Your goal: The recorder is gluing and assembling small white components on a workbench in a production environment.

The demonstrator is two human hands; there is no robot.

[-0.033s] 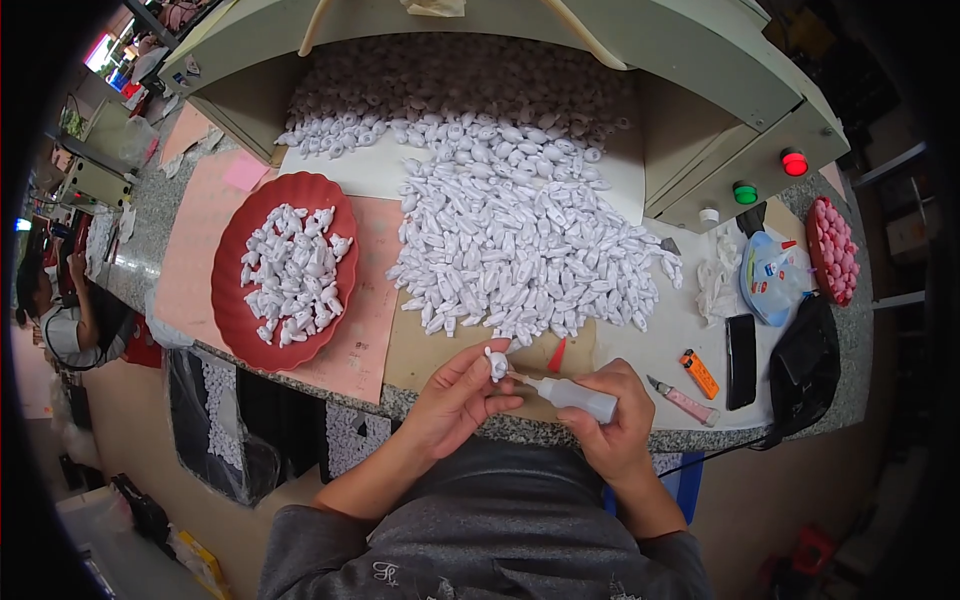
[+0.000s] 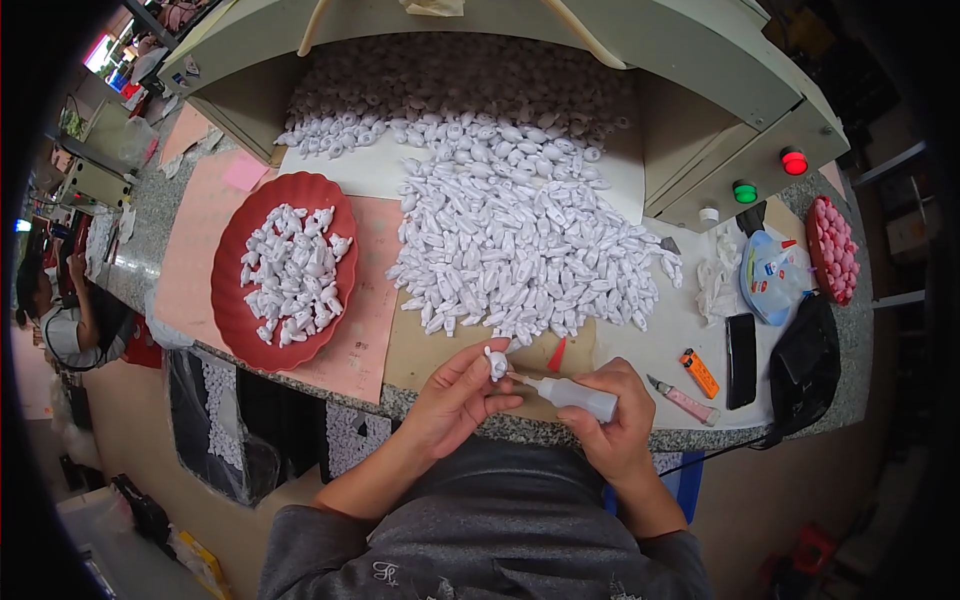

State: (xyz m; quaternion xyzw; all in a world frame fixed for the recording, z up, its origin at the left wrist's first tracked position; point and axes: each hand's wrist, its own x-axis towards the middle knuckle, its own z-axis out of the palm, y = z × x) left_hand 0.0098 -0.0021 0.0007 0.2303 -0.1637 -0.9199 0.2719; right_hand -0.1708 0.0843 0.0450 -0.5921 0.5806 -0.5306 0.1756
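Observation:
Between the thumb and fingers of my left hand (image 2: 458,402) is a small white plastic figure part (image 2: 496,364), rounded at the top. My right hand (image 2: 622,425) grips a translucent squeeze bottle (image 2: 582,398), tilted with its thin nozzle pointing left. The nozzle tip lies close against the white part; whether it touches I cannot tell. Just beyond my hands spreads a large heap of white plastic pieces (image 2: 520,240). Off to the left, a red scalloped tray (image 2: 228,270) carries several white figures (image 2: 292,265).
A grey cabinet (image 2: 690,175) arches over the heap's far end. On the right lie an orange lighter (image 2: 699,373), a pink tube (image 2: 685,402), a black phone (image 2: 740,362), a black bag (image 2: 805,365), a blue dish (image 2: 752,290) and a red bowl of pink pieces (image 2: 822,285). Another person (image 2: 70,310) sits far left.

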